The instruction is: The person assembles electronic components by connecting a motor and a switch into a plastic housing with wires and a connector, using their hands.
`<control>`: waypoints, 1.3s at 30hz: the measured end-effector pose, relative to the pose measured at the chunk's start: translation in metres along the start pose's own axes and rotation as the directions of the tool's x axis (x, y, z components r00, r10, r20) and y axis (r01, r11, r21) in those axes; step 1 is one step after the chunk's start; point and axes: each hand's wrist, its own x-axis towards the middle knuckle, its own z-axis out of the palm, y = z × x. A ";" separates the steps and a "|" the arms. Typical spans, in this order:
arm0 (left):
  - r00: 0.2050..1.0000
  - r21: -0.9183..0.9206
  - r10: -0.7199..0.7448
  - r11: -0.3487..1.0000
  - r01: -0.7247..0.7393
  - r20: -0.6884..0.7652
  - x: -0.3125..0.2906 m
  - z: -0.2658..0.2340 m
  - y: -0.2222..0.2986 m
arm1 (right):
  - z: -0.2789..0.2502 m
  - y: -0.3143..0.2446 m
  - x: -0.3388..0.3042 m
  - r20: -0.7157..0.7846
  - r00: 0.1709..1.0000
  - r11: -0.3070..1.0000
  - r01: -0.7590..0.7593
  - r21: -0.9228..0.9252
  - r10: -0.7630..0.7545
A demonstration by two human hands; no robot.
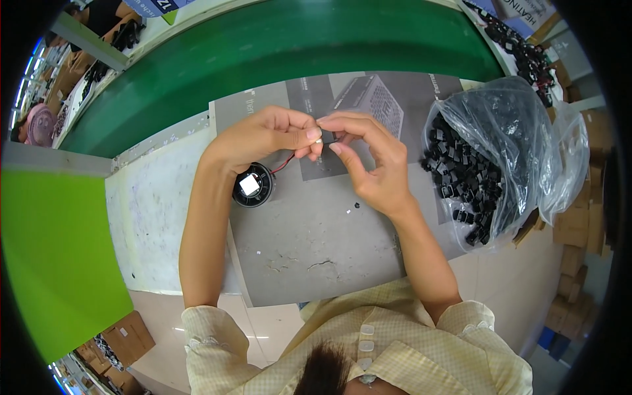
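My left hand (280, 133) is closed, thumb and forefinger pinching a small white connector (319, 140). Red and dark wires (284, 163) run up toward those fingers from a round black part (266, 179), which lies under my left wrist and bears a white square. Close beside it, my right hand (378, 158) is closed around a small black plastic piece (330, 138), partly covered by the fingertips. The fingertips of both hands almost meet above the grey printed board (296, 230).
To the right, a clear plastic bag (526, 131) lies open with many small black plastic pieces (464, 174) spilling out. Beyond the board runs a green belt (296, 46). Tiny scraps dot the board. A bright green panel (59, 257) stands at left; cardboard boxes (573, 220) are stacked at far right.
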 end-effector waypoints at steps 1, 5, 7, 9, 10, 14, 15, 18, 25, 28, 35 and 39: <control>1.000 -0.011 -0.005 1.000 0.005 -0.017 0.000 0.001 0.000 | 0.000 -0.001 0.000 -0.005 1.000 1.000 -0.016 -0.001 0.016; 0.997 0.025 -0.022 0.999 0.024 -0.078 -0.001 -0.002 -0.002 | 0.001 0.000 -0.002 -0.004 0.994 0.993 -0.107 0.045 0.108; 0.991 0.055 -0.029 0.998 0.037 -0.134 -0.002 0.000 -0.001 | 0.002 0.000 -0.002 -0.005 0.992 0.990 -0.128 0.065 0.128; 0.982 0.099 -0.036 0.994 0.055 -0.184 -0.001 0.006 0.001 | 0.004 0.000 -0.004 -0.017 0.990 0.989 -0.138 0.060 0.139; 0.971 0.141 -0.038 0.987 0.073 -0.235 -0.001 0.009 0.002 | 0.005 0.000 -0.004 -0.027 0.988 0.987 -0.149 0.053 0.150; 0.962 0.178 -0.058 0.978 0.108 -0.266 0.000 0.016 0.005 | 0.006 0.002 -0.007 -0.041 0.987 0.988 -0.156 0.013 0.156; 0.953 0.239 -0.074 0.960 0.148 -0.293 -0.003 0.020 0.012 | 0.005 0.002 -0.007 -0.017 0.985 0.984 -0.174 -0.024 0.173; 0.950 0.404 -0.044 0.898 0.173 -0.309 -0.010 0.013 0.004 | 0.006 -0.001 -0.006 0.004 0.980 0.979 -0.200 -0.027 0.200; 0.990 0.521 -0.031 0.848 0.100 -0.140 -0.011 -0.004 -0.007 | 0.000 -0.001 -0.007 0.131 0.947 0.951 -0.274 -0.139 0.292; 0.974 0.560 -0.055 0.810 0.174 -0.221 -0.007 0.007 0.001 | -0.002 0.006 -0.010 0.076 0.986 0.930 -0.111 -0.349 0.146; 0.954 0.587 0.087 0.803 0.102 -0.285 -0.002 0.021 -0.011 | 0.001 0.013 -0.015 0.216 0.971 0.942 -0.028 -0.334 0.105; 0.965 0.880 0.260 0.453 -0.146 0.026 -0.026 0.016 -0.001 | 0.008 0.005 -0.020 0.288 0.954 0.914 0.042 -0.404 0.083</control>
